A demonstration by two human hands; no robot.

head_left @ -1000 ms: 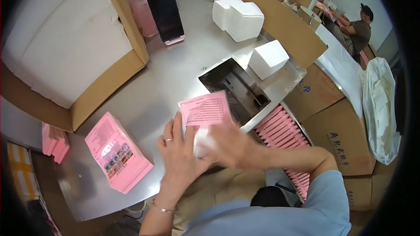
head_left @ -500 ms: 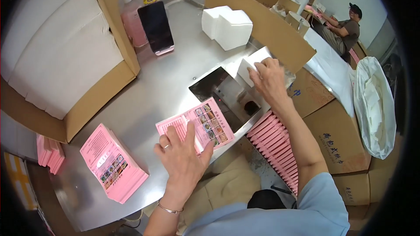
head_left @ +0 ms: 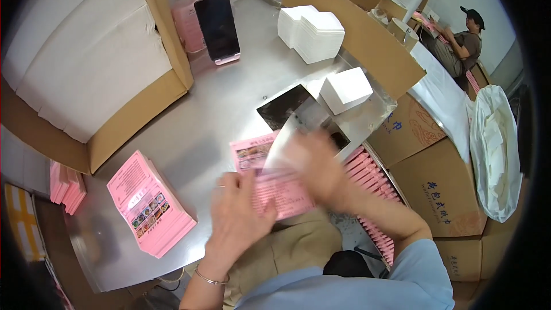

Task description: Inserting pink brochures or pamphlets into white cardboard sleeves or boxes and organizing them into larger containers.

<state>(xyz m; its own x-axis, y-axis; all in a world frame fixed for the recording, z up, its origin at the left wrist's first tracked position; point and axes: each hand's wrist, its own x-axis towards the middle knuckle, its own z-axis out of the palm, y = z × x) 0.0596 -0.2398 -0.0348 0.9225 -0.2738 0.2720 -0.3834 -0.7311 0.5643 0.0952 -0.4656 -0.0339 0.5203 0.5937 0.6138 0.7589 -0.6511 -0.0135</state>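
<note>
Head view: pink printed wrapper (head_left: 282,196) at 5 o'clock edge of tabletop (head_left: 212,120). Left hand (head_left: 238,217) on it; cannot tell if grip pinches. Right hand (head_left: 321,169) blurred at white napkin (head_left: 278,154); cannot tell grip. From wrapper: pink stack (head_left: 150,202) at 9 o'clock, white block (head_left: 346,90) at 1.

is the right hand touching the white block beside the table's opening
No, the blurred right hand is at the pink sheet, apart from the white block.

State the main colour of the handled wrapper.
The wrapper is pink; the head view shows it best.
</note>
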